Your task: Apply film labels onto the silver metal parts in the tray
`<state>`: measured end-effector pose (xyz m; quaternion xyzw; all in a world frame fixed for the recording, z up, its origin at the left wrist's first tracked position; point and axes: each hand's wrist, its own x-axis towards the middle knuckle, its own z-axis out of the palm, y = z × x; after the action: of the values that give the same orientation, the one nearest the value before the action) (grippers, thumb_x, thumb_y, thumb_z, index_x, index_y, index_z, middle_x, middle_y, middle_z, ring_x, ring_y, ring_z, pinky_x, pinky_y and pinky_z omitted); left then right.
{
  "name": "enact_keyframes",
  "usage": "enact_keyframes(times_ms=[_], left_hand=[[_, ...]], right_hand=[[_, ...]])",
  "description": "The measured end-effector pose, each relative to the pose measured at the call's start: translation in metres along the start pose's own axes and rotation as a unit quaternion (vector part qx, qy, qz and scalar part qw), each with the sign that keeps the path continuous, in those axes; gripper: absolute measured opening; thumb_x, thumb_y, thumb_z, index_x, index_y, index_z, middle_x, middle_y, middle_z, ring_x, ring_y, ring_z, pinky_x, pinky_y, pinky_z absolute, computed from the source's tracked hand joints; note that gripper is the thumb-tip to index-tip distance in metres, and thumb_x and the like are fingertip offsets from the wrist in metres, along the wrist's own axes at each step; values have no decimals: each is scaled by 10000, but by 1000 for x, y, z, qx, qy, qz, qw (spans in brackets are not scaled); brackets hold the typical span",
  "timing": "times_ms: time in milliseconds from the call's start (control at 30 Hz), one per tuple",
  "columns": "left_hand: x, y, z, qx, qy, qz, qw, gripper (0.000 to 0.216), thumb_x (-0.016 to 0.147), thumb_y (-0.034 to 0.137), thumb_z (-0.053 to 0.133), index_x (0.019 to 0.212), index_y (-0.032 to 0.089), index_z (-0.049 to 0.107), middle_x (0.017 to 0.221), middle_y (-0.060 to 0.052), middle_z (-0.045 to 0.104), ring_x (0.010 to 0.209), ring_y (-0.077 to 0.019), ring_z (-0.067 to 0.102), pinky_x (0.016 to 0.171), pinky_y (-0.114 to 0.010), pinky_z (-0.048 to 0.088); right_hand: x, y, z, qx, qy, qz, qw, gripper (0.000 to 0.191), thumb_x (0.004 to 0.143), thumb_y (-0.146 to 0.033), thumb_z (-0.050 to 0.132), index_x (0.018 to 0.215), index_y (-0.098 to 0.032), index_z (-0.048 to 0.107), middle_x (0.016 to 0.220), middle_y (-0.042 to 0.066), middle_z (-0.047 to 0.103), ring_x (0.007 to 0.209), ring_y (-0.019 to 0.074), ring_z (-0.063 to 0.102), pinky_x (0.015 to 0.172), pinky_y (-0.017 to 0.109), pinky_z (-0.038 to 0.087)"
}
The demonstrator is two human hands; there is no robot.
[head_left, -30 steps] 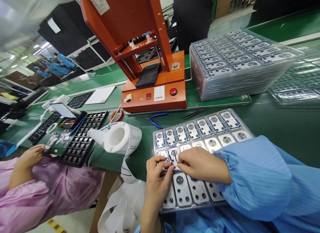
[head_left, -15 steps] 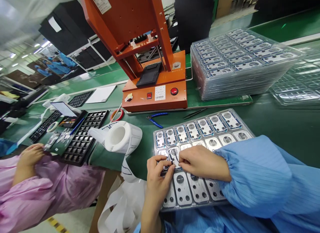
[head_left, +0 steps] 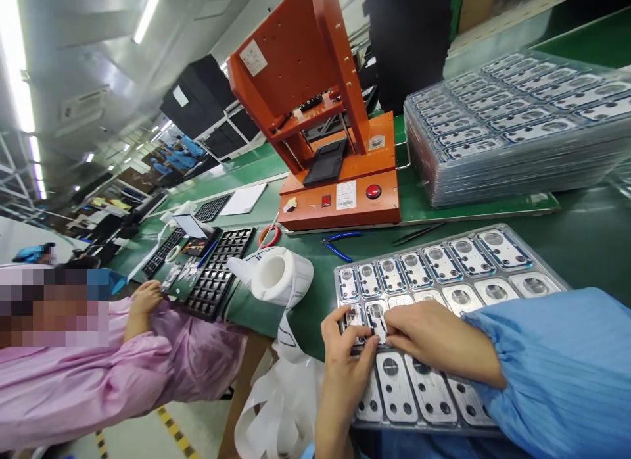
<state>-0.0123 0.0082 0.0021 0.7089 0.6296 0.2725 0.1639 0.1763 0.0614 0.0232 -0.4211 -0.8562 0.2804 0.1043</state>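
Note:
A clear plastic tray (head_left: 345,275) holds rows of silver metal plates (head_left: 397,386), each with a large round window and small dark holes. Plates in the back row have blue edging. At the left of the middle row, my left hand (head_left: 345,360) rests on the tray, its thumb and index finger nearly meeting at a plate's lower edge. My right hand (head_left: 441,331) is closed in a pinch over the same metal plate (head_left: 375,314), beside the left fingertips. Whatever small piece lies between the fingers of either hand is hidden.
An orange press (head_left: 340,202) stands behind the tray, with blue cutters (head_left: 340,239) and tweezers (head_left: 419,233) before it. Stacked filled trays (head_left: 517,163) stand back right. Left are a white label roll (head_left: 296,275), a black tray (head_left: 221,268) and a co-worker in pink (head_left: 187,360).
My view has swung left and up, so everything sits further right in the picture. Both hands stay at the same plate with hardly any shift.

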Motion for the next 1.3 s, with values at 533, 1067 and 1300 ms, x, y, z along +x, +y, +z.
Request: enact_keyframes(times_ms=[533,1067,1300], left_hand=[[1,-2,-1,-48,-28,-42,998,64,827,188,564,821,237,606,1386,-66,375,1335,-263,305,1075,-524,269],[2,-4,2,-42,-16,-28,999,74,793,146,582,809,218,597,1388,-91,400,1332,-280,319,1058,-538,291],[2,-10,5,-50,-6,-5,999,44,811,199,574,836,223,600,1395,-89,390,1344,-272,305,1069,-527,281]], right_hand=[[6,-1,-10,31,-42,21,998,89,806,-218,632,727,-188,605,712,-4,687,690,180,630,528,237,235],[7,-10,-12,-4,-53,40,998,52,814,-195,585,772,-188,617,754,20,694,724,202,645,531,251,263],[12,-5,-11,0,-49,39,998,55,776,-225,603,764,-198,649,772,33,708,744,222,647,540,250,281]])
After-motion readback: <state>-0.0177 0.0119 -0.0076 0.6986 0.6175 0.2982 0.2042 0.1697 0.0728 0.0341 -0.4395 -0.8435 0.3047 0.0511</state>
